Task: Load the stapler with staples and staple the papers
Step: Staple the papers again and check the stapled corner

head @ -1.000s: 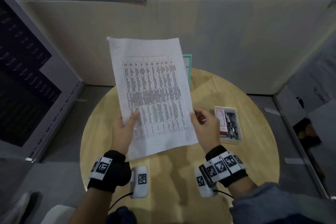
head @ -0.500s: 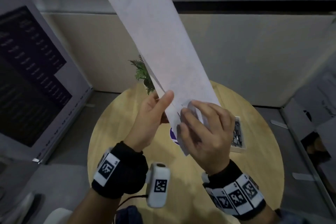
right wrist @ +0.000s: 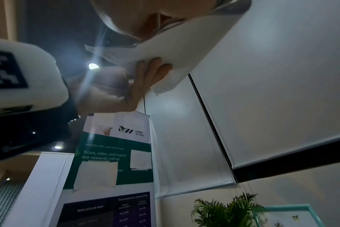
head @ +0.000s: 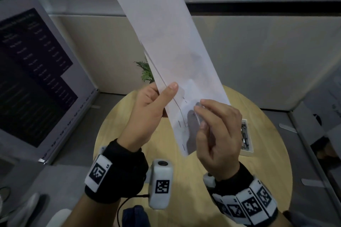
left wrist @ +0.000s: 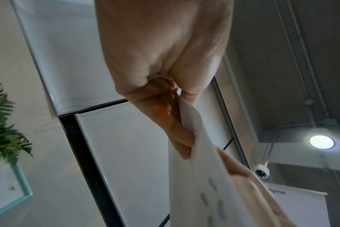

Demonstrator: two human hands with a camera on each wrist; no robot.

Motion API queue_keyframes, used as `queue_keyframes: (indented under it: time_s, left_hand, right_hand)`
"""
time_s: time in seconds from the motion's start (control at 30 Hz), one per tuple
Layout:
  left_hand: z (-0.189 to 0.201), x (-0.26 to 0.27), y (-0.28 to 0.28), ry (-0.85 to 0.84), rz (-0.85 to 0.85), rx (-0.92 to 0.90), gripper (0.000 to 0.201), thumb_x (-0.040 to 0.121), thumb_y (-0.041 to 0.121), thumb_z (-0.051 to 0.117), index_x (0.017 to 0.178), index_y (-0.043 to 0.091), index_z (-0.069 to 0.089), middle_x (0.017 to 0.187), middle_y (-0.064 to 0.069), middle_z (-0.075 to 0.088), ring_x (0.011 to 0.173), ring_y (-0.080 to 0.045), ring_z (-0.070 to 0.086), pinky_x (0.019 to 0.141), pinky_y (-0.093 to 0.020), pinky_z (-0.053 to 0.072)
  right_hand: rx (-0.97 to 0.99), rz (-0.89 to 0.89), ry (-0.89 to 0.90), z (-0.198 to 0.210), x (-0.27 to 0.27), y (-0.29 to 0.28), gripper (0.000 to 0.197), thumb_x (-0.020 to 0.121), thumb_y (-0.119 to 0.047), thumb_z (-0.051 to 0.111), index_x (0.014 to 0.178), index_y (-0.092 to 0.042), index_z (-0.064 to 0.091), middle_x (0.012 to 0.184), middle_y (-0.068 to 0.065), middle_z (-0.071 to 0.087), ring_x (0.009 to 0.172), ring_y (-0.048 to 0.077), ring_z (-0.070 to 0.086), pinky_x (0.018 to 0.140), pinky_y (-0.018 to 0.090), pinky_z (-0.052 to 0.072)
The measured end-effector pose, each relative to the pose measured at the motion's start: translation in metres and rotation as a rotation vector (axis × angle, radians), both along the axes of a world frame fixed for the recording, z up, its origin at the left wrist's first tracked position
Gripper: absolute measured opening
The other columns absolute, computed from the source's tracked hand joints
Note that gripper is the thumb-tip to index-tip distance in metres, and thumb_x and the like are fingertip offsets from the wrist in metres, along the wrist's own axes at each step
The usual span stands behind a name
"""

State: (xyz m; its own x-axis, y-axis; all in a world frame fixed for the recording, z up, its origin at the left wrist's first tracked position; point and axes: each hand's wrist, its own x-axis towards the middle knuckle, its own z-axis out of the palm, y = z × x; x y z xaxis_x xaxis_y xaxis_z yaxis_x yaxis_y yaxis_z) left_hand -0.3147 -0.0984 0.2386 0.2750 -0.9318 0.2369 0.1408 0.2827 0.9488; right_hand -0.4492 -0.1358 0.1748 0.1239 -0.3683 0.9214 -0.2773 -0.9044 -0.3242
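The papers [head: 166, 46] are held upright above the round wooden table [head: 267, 162], tilted so that the upper end leans away to the left and runs out of the top of the head view; the blank back faces the camera, and faint print shows through near the lower end. The left hand [head: 147, 116] pinches the papers at the left edge near the bottom, thumb on the near face and fingers [left wrist: 177, 130] behind, as the left wrist view confirms. The right hand [head: 217, 134] pinches the lower right part of the papers, with the thumb and curled fingers closed on the sheet; in the right wrist view the sheet bends over the fingertips. The two hands are near each other, with the papers between them. On the table, behind the right hand and partly hidden by it, lies an open white box [head: 246, 138] containing dark metal items, too small to identify. A green potted plant [head: 146, 72] stands at the far edge of the table, behind the papers. A printed banner [head: 36, 72] stands to the left of the table.
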Motion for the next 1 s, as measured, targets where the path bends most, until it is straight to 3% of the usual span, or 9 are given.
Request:
queue_keyframes:
  time_s: [0.1,0.2,0.37,0.47,0.63,0.73,0.83,0.93,1.0]
  left_hand:
    - [0.000,-0.004,0.002,-0.048,-0.011,0.013,0.024,0.088,0.017,0.048,0.098,0.004,0.066,0.083,0.000,0.075,0.074,-0.012,0.070,0.065,-0.023,0.056]
    - [-0.002,-0.005,0.002,-0.039,-0.004,0.033,0.024,0.092,0.011,0.046,0.104,0.000,0.064,0.085,-0.001,0.075,0.076,-0.013,0.070,0.065,-0.023,0.056]
    - [-0.002,0.000,0.000,-0.020,0.037,0.035,0.022,0.094,0.012,0.046,0.095,0.009,0.068,0.086,0.001,0.075,0.081,-0.013,0.070,0.072,-0.026,0.057]
    - [-0.002,0.008,-0.001,-0.061,0.085,0.023,0.024,0.094,0.018,0.049,0.085,0.014,0.070,0.081,0.000,0.073,0.076,-0.015,0.068,0.070,-0.029,0.055]
    - [0.001,0.017,0.003,-0.115,0.128,0.024,0.024,0.095,0.016,0.047,0.084,0.014,0.069,0.075,0.005,0.074,0.069,-0.008,0.069,0.063,-0.021,0.055]
    - [-0.002,0.020,0.005,-0.105,0.135,0.024,0.021,0.094,0.013,0.047,0.086,0.012,0.066,0.075,0.007,0.074,0.069,-0.005,0.069,0.062,-0.018,0.052]
    - [-0.012,0.020,0.011,-0.129,0.135,0.033,0.018,0.088,0.005,0.056,0.097,0.019,0.064,0.087,0.010,0.075,0.083,-0.006,0.070,0.070,-0.019,0.053]
    - [-0.030,0.032,0.022,-0.231,0.161,0.085,0.039,0.082,0.000,0.064,0.112,0.023,0.054,0.103,0.011,0.070,0.097,-0.002,0.067,0.077,-0.019,0.053]
    - [-0.044,0.052,0.034,-0.289,0.208,0.119,0.041,0.083,0.007,0.064,0.120,0.018,0.051,0.112,0.010,0.066,0.103,-0.003,0.065,0.082,-0.020,0.053]
  right_hand:
    - [0.001,-0.113,0.159,-0.001,0.001,0.000,0.034,0.094,-0.022,0.036,0.120,-0.014,0.057,0.120,0.006,0.052,0.105,0.022,0.053,0.091,0.033,0.036]
    - [-0.002,-0.129,0.189,-0.003,0.000,-0.001,0.036,0.094,-0.023,0.039,0.119,-0.011,0.064,0.121,0.008,0.052,0.105,0.025,0.053,0.090,0.036,0.038]
    - [0.017,-0.118,0.087,-0.004,-0.003,-0.001,0.033,0.092,-0.023,0.047,0.095,-0.005,0.075,0.118,0.008,0.052,0.108,0.026,0.048,0.097,0.032,0.038]
    - [0.130,-0.145,0.016,-0.003,-0.006,-0.004,0.024,0.086,-0.024,0.055,0.104,-0.011,0.064,0.125,0.009,0.047,0.119,0.028,0.046,0.101,0.041,0.041]
    - [0.286,-0.003,-0.056,-0.005,-0.007,-0.002,0.029,0.084,-0.016,0.058,0.112,-0.009,0.052,0.126,0.010,0.051,0.126,0.000,0.040,0.105,0.016,0.035]
    - [0.305,0.020,-0.044,-0.008,-0.003,0.004,0.028,0.085,-0.013,0.059,0.111,-0.005,0.055,0.123,0.011,0.052,0.122,0.003,0.045,0.105,0.014,0.035]
    - [0.377,0.064,-0.058,-0.015,0.002,0.010,0.028,0.085,-0.010,0.059,0.111,-0.001,0.057,0.123,0.012,0.050,0.119,0.015,0.049,0.106,0.016,0.036]
    - [0.427,0.079,0.039,-0.032,0.010,0.017,0.028,0.087,-0.012,0.058,0.112,0.000,0.057,0.123,0.017,0.053,0.120,0.013,0.047,0.106,0.016,0.035]
    - [0.456,0.091,0.200,-0.047,0.016,0.029,0.033,0.089,-0.020,0.054,0.118,-0.005,0.054,0.128,0.017,0.053,0.121,0.014,0.047,0.104,0.021,0.039]
